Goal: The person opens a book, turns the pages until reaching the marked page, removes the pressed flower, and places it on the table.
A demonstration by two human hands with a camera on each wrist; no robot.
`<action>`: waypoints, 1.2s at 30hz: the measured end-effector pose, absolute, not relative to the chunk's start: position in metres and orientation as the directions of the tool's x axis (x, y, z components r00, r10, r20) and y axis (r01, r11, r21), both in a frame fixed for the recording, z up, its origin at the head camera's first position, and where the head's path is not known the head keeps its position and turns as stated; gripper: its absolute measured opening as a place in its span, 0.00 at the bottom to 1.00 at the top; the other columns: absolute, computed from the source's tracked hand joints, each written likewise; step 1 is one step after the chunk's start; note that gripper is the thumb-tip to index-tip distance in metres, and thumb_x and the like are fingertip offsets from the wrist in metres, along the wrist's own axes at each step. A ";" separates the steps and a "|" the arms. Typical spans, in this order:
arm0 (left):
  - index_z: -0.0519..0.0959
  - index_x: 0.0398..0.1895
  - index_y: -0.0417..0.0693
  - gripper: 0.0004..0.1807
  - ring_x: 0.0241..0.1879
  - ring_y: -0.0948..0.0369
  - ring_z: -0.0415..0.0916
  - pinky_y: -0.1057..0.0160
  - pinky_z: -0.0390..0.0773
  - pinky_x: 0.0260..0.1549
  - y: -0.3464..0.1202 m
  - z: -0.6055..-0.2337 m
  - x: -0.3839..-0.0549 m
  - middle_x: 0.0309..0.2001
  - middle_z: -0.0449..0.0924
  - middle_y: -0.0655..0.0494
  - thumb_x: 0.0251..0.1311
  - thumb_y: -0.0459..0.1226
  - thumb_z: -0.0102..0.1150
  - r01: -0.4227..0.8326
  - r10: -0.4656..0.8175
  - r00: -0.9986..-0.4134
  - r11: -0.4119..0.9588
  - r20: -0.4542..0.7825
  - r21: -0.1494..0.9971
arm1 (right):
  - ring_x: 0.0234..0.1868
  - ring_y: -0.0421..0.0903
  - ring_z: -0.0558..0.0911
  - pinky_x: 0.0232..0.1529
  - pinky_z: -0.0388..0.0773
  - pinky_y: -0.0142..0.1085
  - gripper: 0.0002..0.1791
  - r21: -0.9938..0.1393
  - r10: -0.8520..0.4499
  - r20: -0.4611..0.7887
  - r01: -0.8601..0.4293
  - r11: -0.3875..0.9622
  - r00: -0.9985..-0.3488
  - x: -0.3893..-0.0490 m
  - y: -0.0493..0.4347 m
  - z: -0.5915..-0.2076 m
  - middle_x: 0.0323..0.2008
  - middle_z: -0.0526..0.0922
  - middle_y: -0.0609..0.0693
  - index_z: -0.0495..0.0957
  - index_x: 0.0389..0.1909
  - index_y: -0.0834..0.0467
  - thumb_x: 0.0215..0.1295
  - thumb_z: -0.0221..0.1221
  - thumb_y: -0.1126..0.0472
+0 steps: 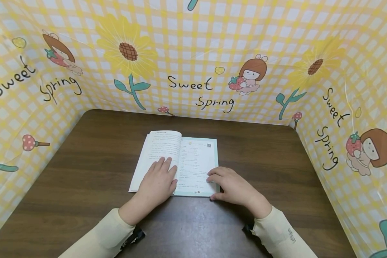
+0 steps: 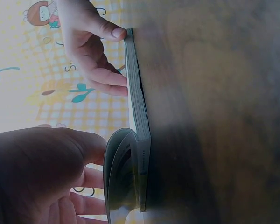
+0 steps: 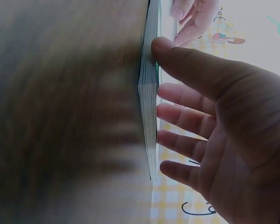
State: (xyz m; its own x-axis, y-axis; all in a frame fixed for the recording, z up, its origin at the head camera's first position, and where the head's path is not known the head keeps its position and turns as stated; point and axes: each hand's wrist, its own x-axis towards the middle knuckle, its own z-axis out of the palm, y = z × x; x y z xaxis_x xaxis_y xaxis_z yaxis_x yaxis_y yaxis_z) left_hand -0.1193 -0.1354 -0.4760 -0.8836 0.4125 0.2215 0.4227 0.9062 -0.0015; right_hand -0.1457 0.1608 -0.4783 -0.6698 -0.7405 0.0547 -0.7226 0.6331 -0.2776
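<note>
A paperback book (image 1: 196,161) with printed text lies spread flat on the brown table, its right page edged in pale green. My left hand (image 1: 158,181) rests on the lower left page, fingers extended toward the top. In the left wrist view, the left-hand leaves (image 2: 114,172) arch up from the spine under that hand. The right hand (image 1: 233,184) touches the lower right page with its fingertips. Its thumb (image 3: 165,49) lies against the thick stack of page edges (image 3: 149,107), as the right wrist view shows; the other fingers are spread along the page.
The dark wooden table (image 1: 96,161) extends around the book on all sides. A yellow checked cloth (image 1: 193,46) with flowers and cartoon figures walls it in at the back, left and right. Black straps (image 1: 133,238) show under both cream sleeves.
</note>
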 end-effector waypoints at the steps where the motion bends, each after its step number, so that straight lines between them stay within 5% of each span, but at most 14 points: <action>1: 0.81 0.55 0.41 0.22 0.67 0.37 0.70 0.40 0.71 0.65 -0.135 -0.476 -0.119 0.64 0.75 0.35 0.62 0.45 0.65 0.423 0.412 -0.884 0.906 0.220 0.000 | 0.65 0.48 0.75 0.70 0.68 0.47 0.29 -0.276 -0.741 0.054 -0.724 0.633 -0.669 -0.146 0.161 -0.478 0.61 0.78 0.47 0.82 0.56 0.54 0.57 0.74 0.44; 14: 0.81 0.57 0.42 0.23 0.68 0.37 0.70 0.39 0.70 0.65 -0.135 -0.475 -0.119 0.65 0.75 0.35 0.62 0.45 0.65 0.415 0.405 -0.893 0.910 0.198 0.008 | 0.61 0.48 0.79 0.67 0.73 0.47 0.14 -0.197 -0.782 0.068 -0.777 0.598 -0.619 -0.146 0.165 -0.471 0.58 0.82 0.48 0.85 0.52 0.53 0.69 0.65 0.53; 25: 0.81 0.57 0.41 0.23 0.67 0.37 0.70 0.40 0.71 0.65 -0.136 -0.475 -0.119 0.65 0.75 0.35 0.62 0.45 0.65 0.419 0.409 -0.887 0.908 0.213 0.002 | 0.48 0.42 0.84 0.53 0.81 0.40 0.04 -0.193 -0.825 0.138 -0.832 0.520 -0.548 -0.149 0.172 -0.462 0.45 0.86 0.43 0.87 0.40 0.53 0.64 0.69 0.62; 36: 0.81 0.58 0.37 0.26 0.72 0.41 0.66 0.41 0.67 0.69 -0.135 -0.473 -0.120 0.68 0.74 0.41 0.64 0.47 0.64 0.448 0.440 -0.878 0.894 0.187 -0.002 | 0.38 0.34 0.81 0.43 0.82 0.33 0.03 -0.241 -0.788 0.131 -0.790 0.563 -0.601 -0.150 0.174 -0.459 0.37 0.85 0.37 0.87 0.37 0.49 0.67 0.67 0.61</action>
State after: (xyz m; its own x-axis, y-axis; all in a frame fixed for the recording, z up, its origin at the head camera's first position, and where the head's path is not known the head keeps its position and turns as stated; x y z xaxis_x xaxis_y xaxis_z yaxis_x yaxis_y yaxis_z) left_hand -0.1200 -0.1354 -0.4731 -0.8783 0.4399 0.1875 0.4476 0.8942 -0.0016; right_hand -0.1502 0.1745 -0.4588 -0.6015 -0.7880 0.1315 -0.7904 0.5632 -0.2409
